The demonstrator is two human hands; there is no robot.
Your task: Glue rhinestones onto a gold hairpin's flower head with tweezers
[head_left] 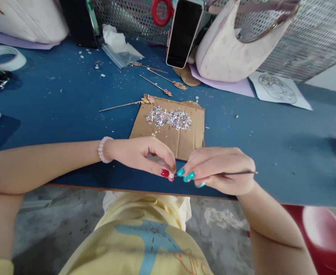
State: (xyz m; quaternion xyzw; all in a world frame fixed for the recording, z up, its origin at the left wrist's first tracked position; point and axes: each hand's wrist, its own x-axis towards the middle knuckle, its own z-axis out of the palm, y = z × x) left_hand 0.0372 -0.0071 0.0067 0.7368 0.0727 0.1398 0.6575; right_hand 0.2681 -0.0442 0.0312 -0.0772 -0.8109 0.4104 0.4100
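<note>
Pinching a tiny whitish piece [171, 175], too small to identify, between red-nailed fingers of the left hand [136, 152]; gripping a thin dark rod [236, 173] in teal-nailed fingers of the right hand [225, 162], near the front edge of the blue counter [256, 141], beside a brown cardboard sheet [196, 131] bearing glittering multicoloured chips [169, 117]. Probably best to brace both wrists, pinch lightly and turn the rod slowly. Unable to make out any brand, label or writing.
</note>
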